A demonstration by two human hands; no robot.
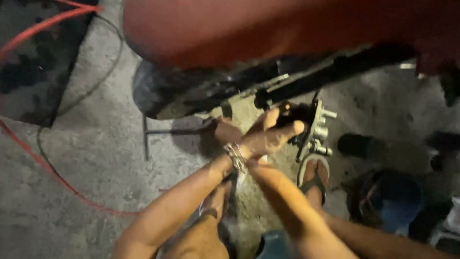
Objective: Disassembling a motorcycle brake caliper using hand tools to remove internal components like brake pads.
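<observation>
Landmark: the metal bracket (pixel 316 129), a grey cast part with short round studs, hanging under the dark underside of the red vehicle body (pixel 268 29).
Left hand: the left hand (pixel 266 134) sits just left of the bracket, fingers spread and partly curled, fingertips at the bracket's dark upper edge; whether it truly grips anything I cannot tell, since the picture is blurred.
Right hand: the right hand (pixel 261 160) is hidden below and behind the left wrist, just left of the bracket; its opening and what it holds cannot be told.
Doing it well: judging by the pose, the part is being steadied by touch, so it seems wise to keep one hand bracing the bracket while the other works, and to keep fingers off the studs' ends.
Wrist: a band of metal bangles (pixel 235 156) lies left of and below the bracket.
Foot: one sandalled foot (pixel 314 175) rests on the concrete floor (pixel 96 158) directly below the bracket.
Cables: a red cable (pixel 48 172) and a thin dark cable (pixel 76 103) run well left of the bracket.
Counts: two hands, one bracket, about three studs showing, one sandalled foot.
</observation>
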